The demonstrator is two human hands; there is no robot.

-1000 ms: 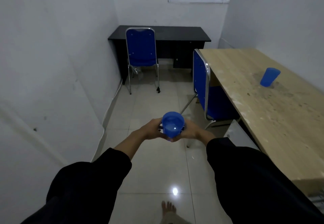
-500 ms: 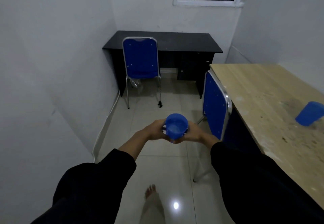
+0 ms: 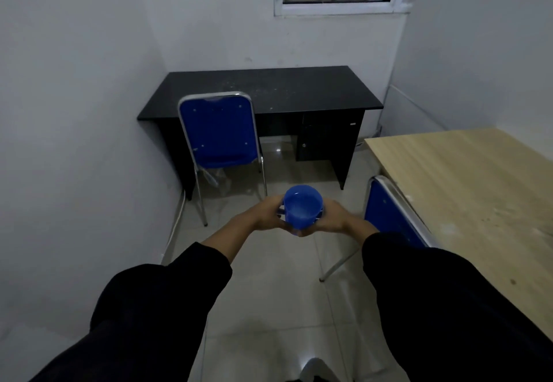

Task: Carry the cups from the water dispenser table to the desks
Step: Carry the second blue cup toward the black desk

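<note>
blue cup [image 3: 302,211] upright, between both hands' fingers [image 3: 329,217] (cupped)

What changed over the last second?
The person walked forward toward the black desk, which now sits nearer and larger in view. The wooden desk slid off to the right, and the second blue cup on it left the frame. Unchanged: left hand and right hand clasp the blue cup upright, out in front.
</note>
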